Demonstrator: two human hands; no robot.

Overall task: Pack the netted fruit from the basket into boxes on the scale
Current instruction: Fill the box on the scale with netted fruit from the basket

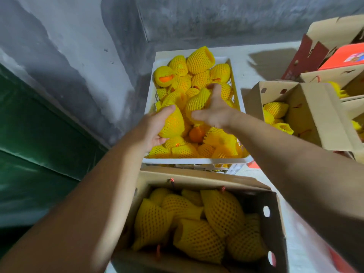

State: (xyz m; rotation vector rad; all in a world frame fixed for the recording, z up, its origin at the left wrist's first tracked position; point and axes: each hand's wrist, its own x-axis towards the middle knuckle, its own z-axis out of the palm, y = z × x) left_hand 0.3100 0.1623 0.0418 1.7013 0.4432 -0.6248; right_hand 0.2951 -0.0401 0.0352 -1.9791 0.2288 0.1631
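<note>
Reaching into a white plastic basket point(194, 160) heaped with fruit in yellow foam netting, both hands at work over the pile. Left hand point(155, 126) curled round one netted fruit point(173, 123) at the near left of the heap, thumb over its top, fingers cupped beneath. Right hand point(215, 113) spread across a second netted fruit point(197, 103) in the middle of the basket, thumb pointing left, fingers bent over the far side; whether gripping or only pressing, cannot tell. One bare orange fruit point(197, 133) showing between the nets just below the right hand, and orange peel visible through an open net at the far left of the pile.

Directly in front of the basket, nearest the camera, an open cardboard box point(272, 223) already holding several netted fruit point(222, 211), two oval handle holes cut in its right wall. To the right of the basket, a second open cardboard box point(311, 113) with a few netted pieces lying in its bottom. Beyond that, more cartons, one red-printed point(342, 58), stacked toward the far right corner. All set on a pale bench point(262, 62) against a grey, patchy concrete wall point(78, 46), with a dark green panel point(35, 134) low on the left.
</note>
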